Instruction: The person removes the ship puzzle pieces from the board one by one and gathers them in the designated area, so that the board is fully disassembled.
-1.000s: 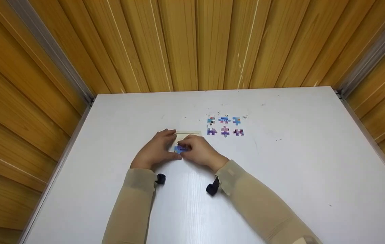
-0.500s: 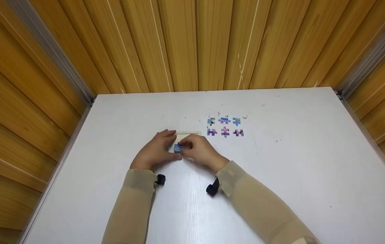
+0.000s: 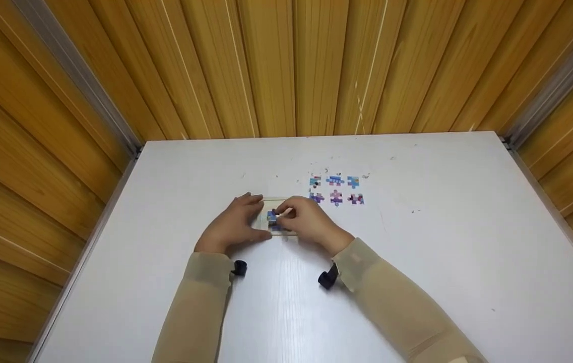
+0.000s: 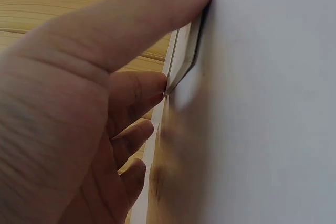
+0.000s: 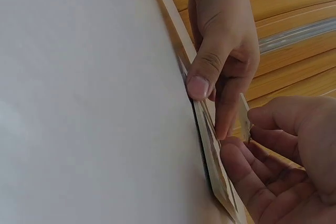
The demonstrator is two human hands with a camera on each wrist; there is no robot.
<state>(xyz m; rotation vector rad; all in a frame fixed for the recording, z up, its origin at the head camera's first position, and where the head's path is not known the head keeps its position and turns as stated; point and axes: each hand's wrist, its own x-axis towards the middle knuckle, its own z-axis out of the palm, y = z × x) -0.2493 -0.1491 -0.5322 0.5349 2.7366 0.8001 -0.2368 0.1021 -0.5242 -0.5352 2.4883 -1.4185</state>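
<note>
Over the tray (image 3: 270,205), pinches with the right hand (image 3: 308,220) a piece (image 3: 271,216) now shifted right from the near-left corner and so seemingly yet unseated, and braces the left edge with a spread left hand (image 3: 235,223).

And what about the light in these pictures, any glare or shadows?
Head view: pale glare streaks the near part of the white table; left wrist view: a blurry, brownish shadow or reflection lies beside the left hand; right wrist view: the table looks greyer, with a thin dark line along the puzzle board.
</note>
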